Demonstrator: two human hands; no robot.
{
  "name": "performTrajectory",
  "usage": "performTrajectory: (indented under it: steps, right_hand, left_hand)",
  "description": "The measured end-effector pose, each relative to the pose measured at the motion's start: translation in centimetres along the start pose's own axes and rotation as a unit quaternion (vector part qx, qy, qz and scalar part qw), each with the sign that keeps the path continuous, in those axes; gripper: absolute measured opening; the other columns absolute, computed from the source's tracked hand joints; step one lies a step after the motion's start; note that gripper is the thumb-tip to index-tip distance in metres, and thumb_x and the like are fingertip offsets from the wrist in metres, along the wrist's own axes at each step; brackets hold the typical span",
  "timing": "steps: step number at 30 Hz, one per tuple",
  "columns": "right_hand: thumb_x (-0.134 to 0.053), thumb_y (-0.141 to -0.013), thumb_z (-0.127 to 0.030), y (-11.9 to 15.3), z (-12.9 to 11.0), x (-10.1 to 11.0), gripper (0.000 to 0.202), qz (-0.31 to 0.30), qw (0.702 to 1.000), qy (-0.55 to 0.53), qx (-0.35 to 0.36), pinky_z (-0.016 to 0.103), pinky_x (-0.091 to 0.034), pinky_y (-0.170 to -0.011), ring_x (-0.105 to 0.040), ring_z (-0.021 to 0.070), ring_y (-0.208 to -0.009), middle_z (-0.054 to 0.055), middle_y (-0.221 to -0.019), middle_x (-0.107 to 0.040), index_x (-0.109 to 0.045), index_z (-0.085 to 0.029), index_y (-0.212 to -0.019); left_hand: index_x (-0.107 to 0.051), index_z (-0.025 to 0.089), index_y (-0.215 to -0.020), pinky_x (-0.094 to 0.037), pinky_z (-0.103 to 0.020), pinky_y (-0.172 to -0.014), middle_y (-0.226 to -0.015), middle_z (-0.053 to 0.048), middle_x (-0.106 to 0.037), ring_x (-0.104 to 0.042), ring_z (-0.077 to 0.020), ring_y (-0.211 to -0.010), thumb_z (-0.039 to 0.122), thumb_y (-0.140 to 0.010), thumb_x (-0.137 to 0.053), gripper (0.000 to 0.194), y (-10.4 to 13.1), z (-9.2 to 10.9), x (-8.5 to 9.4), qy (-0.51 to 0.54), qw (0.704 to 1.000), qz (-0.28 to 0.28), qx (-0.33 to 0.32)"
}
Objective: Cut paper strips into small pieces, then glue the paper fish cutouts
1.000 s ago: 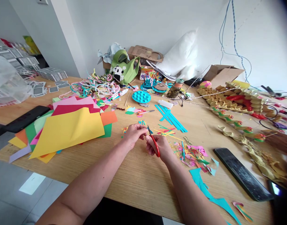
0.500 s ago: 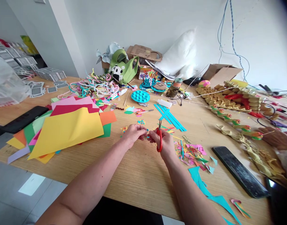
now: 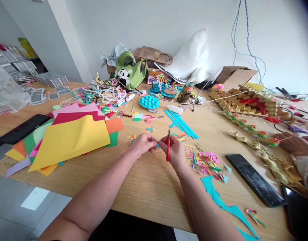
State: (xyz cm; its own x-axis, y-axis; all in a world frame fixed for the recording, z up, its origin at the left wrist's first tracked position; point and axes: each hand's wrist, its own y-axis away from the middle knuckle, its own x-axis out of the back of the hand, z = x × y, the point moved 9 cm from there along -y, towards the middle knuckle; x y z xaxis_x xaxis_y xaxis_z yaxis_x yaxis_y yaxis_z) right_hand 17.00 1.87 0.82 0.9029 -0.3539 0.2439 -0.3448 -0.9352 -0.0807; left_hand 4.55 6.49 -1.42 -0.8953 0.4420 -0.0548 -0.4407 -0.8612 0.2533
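Red-handled scissors point(image 3: 168, 150) point away from me in my right hand point(image 3: 176, 150), whose fingers are closed round a handle. My left hand point(image 3: 145, 144) is pinched, its fingertips meeting those of my right hand at a tiny blue piece point(image 3: 158, 146). What exactly the left fingertips grip is too small to make out. Small orange and yellow paper bits point(image 3: 132, 139) lie just beyond my left wrist, and blue and yellow bits point(image 3: 150, 129) lie beyond the fingers. Blue paper strips point(image 3: 181, 124) rest on the table past my right hand.
Coloured paper sheets point(image 3: 70, 140) are stacked at left. Paper scraps point(image 3: 205, 162) and a phone point(image 3: 254, 180) lie at right. Farther back are a blue dotted disc point(image 3: 149, 102), a green bag point(image 3: 131, 72) and a jar point(image 3: 185, 92). Another person's hand point(image 3: 289, 144) is at the right edge.
The scissors have turned a little more upright in my right hand. My fingertips stay together around the small blue piece. The view has shifted slightly.
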Motion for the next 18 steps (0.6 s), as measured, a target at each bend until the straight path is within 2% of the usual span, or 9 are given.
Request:
performTrajectory:
  steps: [18]
  right_hand:
    - [-0.076,-0.06,-0.034,0.2,-0.07,-0.38,0.028,-0.012,0.997,-0.079,-0.011,0.026,-0.039,-0.055,-0.052,0.0137,-0.057,-0.002,-0.062,-0.057,-0.059,-0.016,-0.074]
  left_hand:
    - [-0.062,0.013,-0.065,-0.039,-0.02,-0.046,-0.053,0.002,-0.057,-0.049,-0.0064,-0.042,0.013,-0.067,-0.058,0.004,-0.24,-0.38,-0.16,0.087,0.996,-0.024,0.004]
